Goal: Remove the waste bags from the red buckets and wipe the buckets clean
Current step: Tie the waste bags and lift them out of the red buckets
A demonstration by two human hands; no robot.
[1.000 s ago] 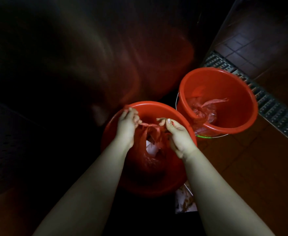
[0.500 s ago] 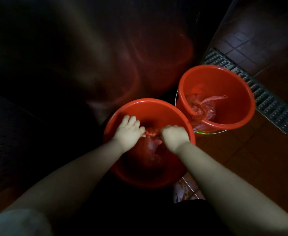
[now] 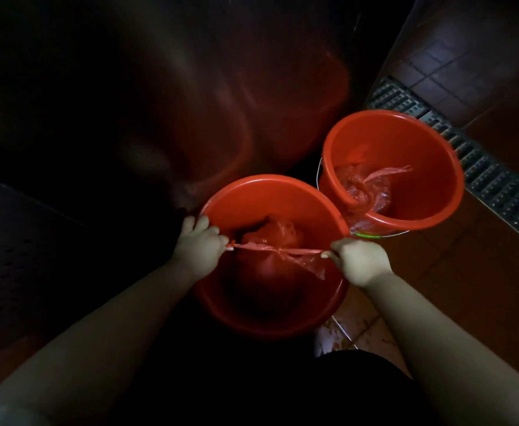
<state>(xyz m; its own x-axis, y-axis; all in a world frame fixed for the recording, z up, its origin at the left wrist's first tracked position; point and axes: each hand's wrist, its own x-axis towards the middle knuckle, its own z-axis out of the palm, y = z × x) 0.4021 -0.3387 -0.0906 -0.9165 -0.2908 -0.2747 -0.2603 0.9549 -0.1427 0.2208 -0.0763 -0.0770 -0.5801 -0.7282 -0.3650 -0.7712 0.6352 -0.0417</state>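
The red waste bag (image 3: 282, 233) sits low inside the near red bucket (image 3: 252, 182) at the lower centre of the frame, and its two twisted top ends are drawn out into a thin taut strand across the bucket's mouth, knotted near the middle with a loose flap hanging down to the right. The left hand (image 3: 200, 245) pinches the strand's left end over the bucket's left rim, fingers curled tight around it; the right hand (image 3: 359, 261) grips the right end in a closed fist just over the right rim. The bag's body lies between the hands and below them. Half a second ago the two fists were close together over the middle of the bucket with the bag ends bunched between them; now they are well apart at opposite rims and the ends are stretched flat. The buckets themselves stand where they did. To the upper right, touching the near bucket's rim, stands the far red bucket (image 3: 421, 142), holding a second bag (image 3: 365, 186) already tied, its knotted tail pointing right. Behind it a drain grate (image 3: 491, 179) runs diagonally down the right edge across the tiled floor (image 3: 482, 272). The upper left is a dark glossy surface (image 3: 190, 103) with dim red reflections.
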